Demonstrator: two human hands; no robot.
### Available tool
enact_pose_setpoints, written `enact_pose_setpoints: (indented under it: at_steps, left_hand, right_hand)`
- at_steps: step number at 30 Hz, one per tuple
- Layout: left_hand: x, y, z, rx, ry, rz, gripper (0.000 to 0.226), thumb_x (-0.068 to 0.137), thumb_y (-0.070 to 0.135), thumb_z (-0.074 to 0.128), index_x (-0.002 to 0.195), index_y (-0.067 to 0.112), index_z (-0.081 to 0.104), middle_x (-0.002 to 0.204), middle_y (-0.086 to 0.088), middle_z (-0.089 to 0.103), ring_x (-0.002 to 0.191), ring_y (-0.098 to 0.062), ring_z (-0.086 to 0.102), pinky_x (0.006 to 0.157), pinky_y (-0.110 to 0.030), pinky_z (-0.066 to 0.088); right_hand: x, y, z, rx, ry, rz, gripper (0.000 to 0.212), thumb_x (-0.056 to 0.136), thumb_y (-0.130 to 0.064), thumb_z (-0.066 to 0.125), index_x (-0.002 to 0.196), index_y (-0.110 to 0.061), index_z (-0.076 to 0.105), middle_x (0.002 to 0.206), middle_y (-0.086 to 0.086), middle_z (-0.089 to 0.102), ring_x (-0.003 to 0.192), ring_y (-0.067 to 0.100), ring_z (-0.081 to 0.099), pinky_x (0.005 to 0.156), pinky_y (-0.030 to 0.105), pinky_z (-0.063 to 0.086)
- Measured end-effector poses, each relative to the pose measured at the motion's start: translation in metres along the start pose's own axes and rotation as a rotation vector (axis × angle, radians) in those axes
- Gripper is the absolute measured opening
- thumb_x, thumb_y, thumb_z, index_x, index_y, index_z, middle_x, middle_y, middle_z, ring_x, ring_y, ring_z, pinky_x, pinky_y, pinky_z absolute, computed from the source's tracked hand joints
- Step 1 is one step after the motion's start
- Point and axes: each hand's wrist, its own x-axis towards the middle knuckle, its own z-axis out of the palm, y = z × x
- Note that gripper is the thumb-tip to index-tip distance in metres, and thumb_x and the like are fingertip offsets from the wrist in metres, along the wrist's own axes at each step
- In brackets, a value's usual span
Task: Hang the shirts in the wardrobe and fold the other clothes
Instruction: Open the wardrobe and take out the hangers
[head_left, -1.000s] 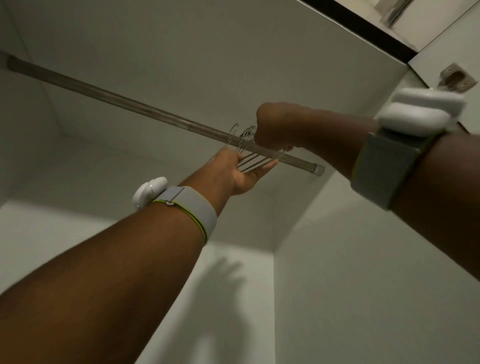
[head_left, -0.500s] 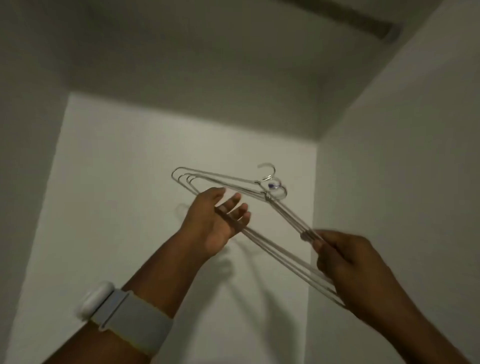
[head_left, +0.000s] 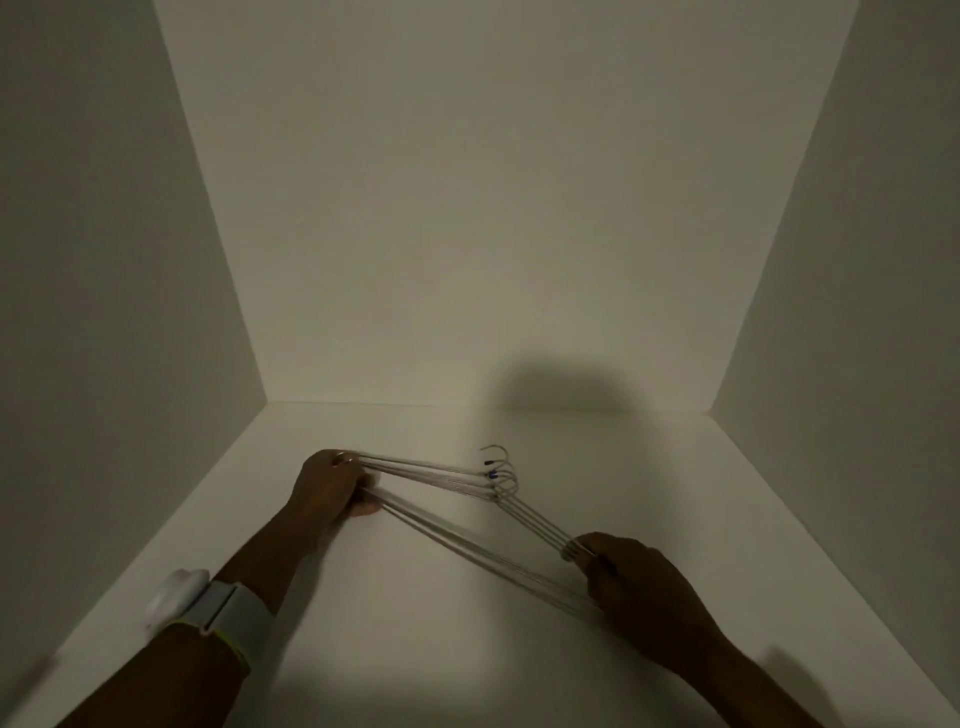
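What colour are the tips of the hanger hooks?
Blue, on silver wire hangers; the tips show in the head view, though dim.

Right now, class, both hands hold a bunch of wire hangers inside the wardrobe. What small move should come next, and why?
Probably slide one hanger free. The wire hangers are bunched, hooks overlapping; the left hand grips one corner, the right hand the other. No shirt is in view yet.
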Motion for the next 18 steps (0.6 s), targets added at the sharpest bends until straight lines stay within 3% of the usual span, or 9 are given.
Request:
enact_pose_setpoints:
  at_steps: [2, 4, 7, 11, 14, 18]
  left_hand:
    - [-0.001, -0.007, -0.003, 0.177, 0.044, 0.100, 0.015, 0.096, -0.007, 0.047, 0.090, -0.004, 0.060, 0.076, -0.027, 0.065, 0.050, -0.030, 0.062, 0.045, -0.031, 0.052]
    - [0.005, -0.012, -0.007, 0.453, 0.062, 0.195, 0.012, 0.097, 0.003, 0.050, 0.093, 0.000, 0.061, 0.067, -0.015, 0.068, 0.049, -0.024, 0.064, 0.048, -0.027, 0.048]
    - [0.015, -0.014, -0.006, 0.721, 0.087, 0.297, 0.014, 0.097, 0.011, 0.056, 0.102, 0.005, 0.067, 0.088, -0.006, 0.067, 0.089, -0.031, 0.068, 0.073, -0.032, 0.046]
    - [0.022, -0.013, 0.001, 0.817, 0.029, 0.369, 0.018, 0.093, 0.018, 0.064, 0.107, 0.019, 0.076, 0.107, -0.010, 0.066, 0.103, -0.031, 0.065, 0.088, -0.038, 0.049]
    - [0.026, -0.014, 0.003, 0.816, 0.002, 0.403, 0.018, 0.091, 0.022, 0.068, 0.107, 0.026, 0.075, 0.108, -0.004, 0.061, 0.107, -0.028, 0.064, 0.091, -0.036, 0.047]
    - [0.029, -0.021, 0.000, 0.794, 0.003, 0.417, 0.029, 0.087, 0.027, 0.075, 0.116, 0.027, 0.070, 0.108, -0.003, 0.059, 0.106, -0.030, 0.065, 0.089, -0.035, 0.044]
  right_hand:
    - [-0.005, -0.005, 0.008, -0.058, 0.041, 0.020, 0.023, 0.107, -0.041, 0.043, 0.114, -0.046, 0.065, 0.097, -0.019, 0.069, 0.090, 0.005, 0.063, 0.082, 0.026, 0.049]
    - [-0.006, -0.004, 0.013, -0.063, 0.086, 0.012, 0.019, 0.106, -0.044, 0.046, 0.105, -0.043, 0.065, 0.089, -0.018, 0.067, 0.082, 0.003, 0.063, 0.073, 0.018, 0.045]
    - [-0.013, -0.005, 0.014, -0.063, 0.111, 0.018, 0.022, 0.105, -0.043, 0.050, 0.110, -0.036, 0.070, 0.094, -0.014, 0.059, 0.081, 0.003, 0.057, 0.069, 0.009, 0.037]
    - [-0.028, -0.008, 0.020, -0.086, 0.074, 0.066, 0.026, 0.104, -0.044, 0.052, 0.125, -0.044, 0.067, 0.087, -0.022, 0.053, 0.080, -0.004, 0.049, 0.069, 0.009, 0.034]
    - [-0.045, -0.007, 0.030, -0.091, 0.175, 0.029, 0.026, 0.095, -0.040, 0.061, 0.118, -0.041, 0.074, 0.076, -0.030, 0.043, 0.073, -0.004, 0.043, 0.066, 0.006, 0.030]
    - [-0.059, -0.006, 0.035, -0.015, 0.123, 0.089, 0.059, 0.082, -0.071, 0.051, 0.133, -0.044, 0.063, 0.106, -0.028, 0.048, 0.109, 0.003, 0.048, 0.089, 0.022, 0.039]
